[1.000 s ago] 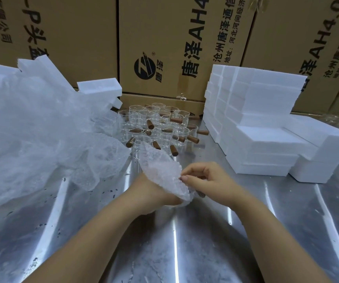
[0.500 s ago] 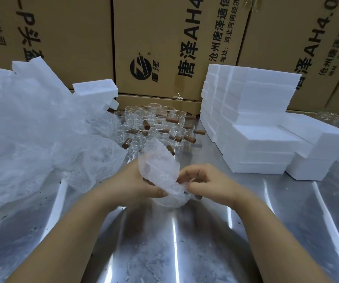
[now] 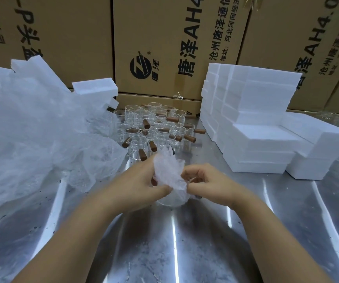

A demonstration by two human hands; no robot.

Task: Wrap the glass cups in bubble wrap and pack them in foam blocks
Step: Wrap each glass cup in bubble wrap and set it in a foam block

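Glass cup [image 3: 169,202], one: just beneath both grips. Bubble wrap [image 3: 167,170], spread a second ago, now bunched upward; left hand [image 3: 142,180] and right hand [image 3: 207,180] pinch it. Wrapping part-done.

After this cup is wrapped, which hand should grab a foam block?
Right. The right hand sits nearer the foam block stack and only pinches the bubble wrap; the left hand grips the cup and can probably steady it.

On the steel bench [image 3: 287,231], a heap of translucent bubble wrap [image 3: 31,139] fills the frame's left, stacked white foam blocks [image 3: 262,123] the right. Clear glass cups with brown handles [image 3: 154,127] cluster between them, brown cardboard boxes [image 3: 164,33] behind. Below the cups, left hand [image 3: 140,184] and right hand [image 3: 207,184] grip a crumpled bubble-wrap piece [image 3: 169,172].
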